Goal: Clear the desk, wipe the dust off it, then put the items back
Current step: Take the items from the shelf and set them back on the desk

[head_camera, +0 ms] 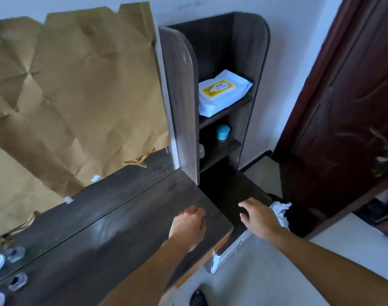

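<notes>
While desk top (113, 237) lay bare, progress: clearing looked done; wiping, restocking left.
Left hand (188, 224): on desk top, fingers curled, nothing seen held.
Wipes pack (221, 91): sat on shelf (229, 111).
Right hand (258, 215): fingers apart, empty, near white cloth (280, 209).

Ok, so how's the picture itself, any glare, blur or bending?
Head view: wide-angle bending bows the door and the shelf unit; a pale sheen glares on the desk to the left of the left hand; the bottom of the shelf unit sits in deep shadow; the blue jar looks soft, its details unreadable.
</notes>
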`<move>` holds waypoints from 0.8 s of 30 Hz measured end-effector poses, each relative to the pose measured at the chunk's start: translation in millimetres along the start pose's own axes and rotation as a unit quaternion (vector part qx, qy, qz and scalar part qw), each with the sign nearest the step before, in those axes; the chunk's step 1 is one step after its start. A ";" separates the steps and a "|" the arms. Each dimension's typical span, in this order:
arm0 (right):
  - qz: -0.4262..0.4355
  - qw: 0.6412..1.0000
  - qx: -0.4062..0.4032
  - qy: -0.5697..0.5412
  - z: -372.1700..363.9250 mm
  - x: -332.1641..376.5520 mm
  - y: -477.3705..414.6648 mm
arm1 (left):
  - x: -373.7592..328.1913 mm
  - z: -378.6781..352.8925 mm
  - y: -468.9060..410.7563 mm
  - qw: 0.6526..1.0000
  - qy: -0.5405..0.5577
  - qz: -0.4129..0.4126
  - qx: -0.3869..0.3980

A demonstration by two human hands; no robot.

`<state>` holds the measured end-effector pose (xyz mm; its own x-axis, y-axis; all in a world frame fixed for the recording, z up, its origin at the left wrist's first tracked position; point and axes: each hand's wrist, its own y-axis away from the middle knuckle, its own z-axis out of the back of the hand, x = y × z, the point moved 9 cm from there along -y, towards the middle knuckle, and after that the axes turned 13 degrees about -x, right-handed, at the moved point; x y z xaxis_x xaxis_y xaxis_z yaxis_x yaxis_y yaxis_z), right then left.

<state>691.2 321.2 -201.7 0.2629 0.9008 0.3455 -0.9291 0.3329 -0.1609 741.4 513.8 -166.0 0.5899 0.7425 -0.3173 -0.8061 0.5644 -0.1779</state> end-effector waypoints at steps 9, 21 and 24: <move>-0.018 1.000 0.007 0.013 8.0 -59.3 -70.4 | -34.8 -28.3 -138.0 0.999 -0.026 -0.036 0.004; 0.033 0.999 -0.011 -0.035 10.9 -96.2 -152.2 | 2.4 -72.0 -256.7 0.980 -0.070 0.163 0.089; 0.070 0.997 0.004 -0.042 0.8 -102.9 -173.2 | 16.5 -83.0 -268.6 0.971 -0.053 0.220 0.077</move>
<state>824.8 170.7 -208.6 0.1074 0.9120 0.3959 -0.9573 0.2024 -0.2064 963.7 344.5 -200.8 0.1986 0.9523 -0.2319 -0.9694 0.2256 0.0964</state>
